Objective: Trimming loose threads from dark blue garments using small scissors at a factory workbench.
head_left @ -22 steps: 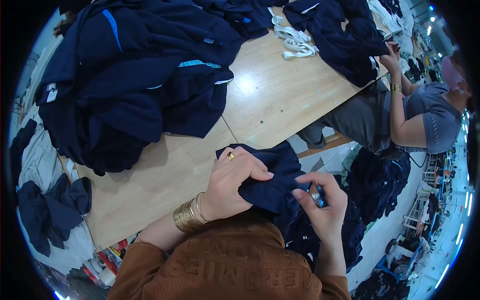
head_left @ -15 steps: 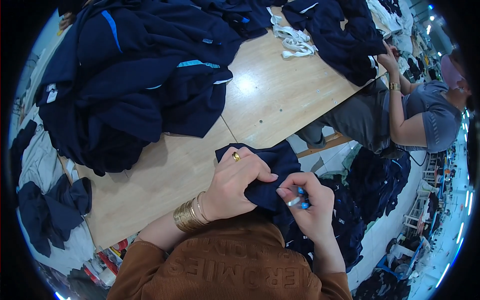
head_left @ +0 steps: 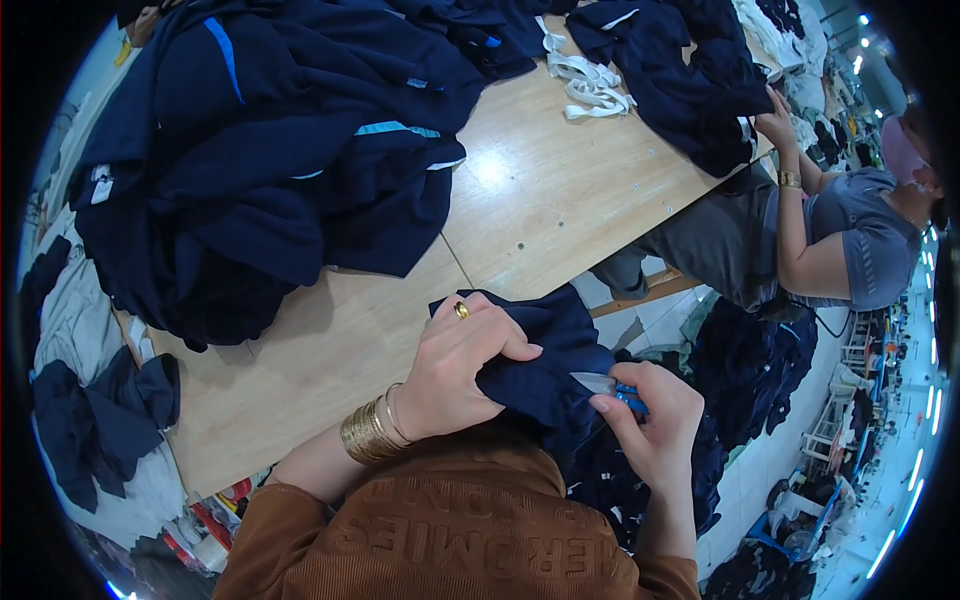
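Note:
A piece of navy blue cloth (head_left: 552, 330) is bunched at the table's near edge, in front of my body. My left hand (head_left: 462, 368) grips it between thumb and curled fingers; a gold ring and stacked gold bangles show on that hand and wrist. Just to the right, my right hand (head_left: 662, 420) is closed round small thread snips (head_left: 630, 397) with blue handles. Their pale metal blades point left and lie against the cloth. Whether the blades touch a thread is too small to tell.
A large heap of navy garments (head_left: 260, 170) covers the table's (head_left: 510, 220) left and far side. White tape (head_left: 595, 85) lies beyond. At right, a seated co-worker (head_left: 840, 230) handles another navy garment (head_left: 690, 90). More navy clothes (head_left: 750, 360) are piled below the table's right edge.
The snips have turned in my right hand, so their blades now extend to the cloth. My right hand has moved slightly right; my left hand has shifted a little left, still gripping the cloth.

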Motion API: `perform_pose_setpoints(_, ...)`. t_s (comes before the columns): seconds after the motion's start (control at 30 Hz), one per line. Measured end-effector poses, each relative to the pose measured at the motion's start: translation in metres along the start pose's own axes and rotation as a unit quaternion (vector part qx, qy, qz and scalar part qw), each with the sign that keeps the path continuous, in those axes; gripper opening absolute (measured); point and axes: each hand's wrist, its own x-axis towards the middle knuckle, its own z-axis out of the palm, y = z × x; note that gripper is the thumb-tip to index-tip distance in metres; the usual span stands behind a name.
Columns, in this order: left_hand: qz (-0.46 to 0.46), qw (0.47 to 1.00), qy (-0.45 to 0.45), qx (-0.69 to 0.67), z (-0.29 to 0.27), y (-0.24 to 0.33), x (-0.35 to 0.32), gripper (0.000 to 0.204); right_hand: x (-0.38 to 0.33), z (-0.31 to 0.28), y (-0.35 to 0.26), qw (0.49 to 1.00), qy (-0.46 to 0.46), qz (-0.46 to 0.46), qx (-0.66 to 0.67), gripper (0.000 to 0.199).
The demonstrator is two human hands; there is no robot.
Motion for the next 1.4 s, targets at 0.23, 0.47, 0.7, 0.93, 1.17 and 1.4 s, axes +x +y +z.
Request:
perform_pose_setpoints(0.23,0.012,1.0,-0.003,0.02,0.0,0.002,0.0,0.022,-0.002,0.006,0.0,0.995,0.02,-0.047,-0.086,0.025)
perform_pose_setpoints(0.47,0.019,0.999,-0.006,0.033,0.0,0.002,-0.001,0.021,0.0,0.007,0.0,0.988,0.025,-0.075,-0.135,0.026)
perform_pose_setpoints(0.7,0.023,0.999,-0.006,0.032,0.0,0.003,-0.001,0.02,0.0,0.006,-0.002,0.985,0.025,-0.084,-0.15,0.026)
perform_pose_setpoints(0.93,0.028,0.999,-0.003,0.034,0.0,0.002,-0.001,0.02,0.002,0.006,-0.003,0.985,0.023,-0.089,-0.146,0.025)
perform_pose_setpoints(1.17,0.036,0.999,0.017,0.025,0.001,0.0,-0.002,0.021,0.001,0.007,-0.004,0.999,0.038,-0.022,-0.033,0.023)
perform_pose_setpoints(1.4,0.031,0.999,0.014,0.017,0.001,-0.002,-0.003,0.024,-0.003,0.005,-0.01,1.0,0.001,-0.019,0.016,0.025)
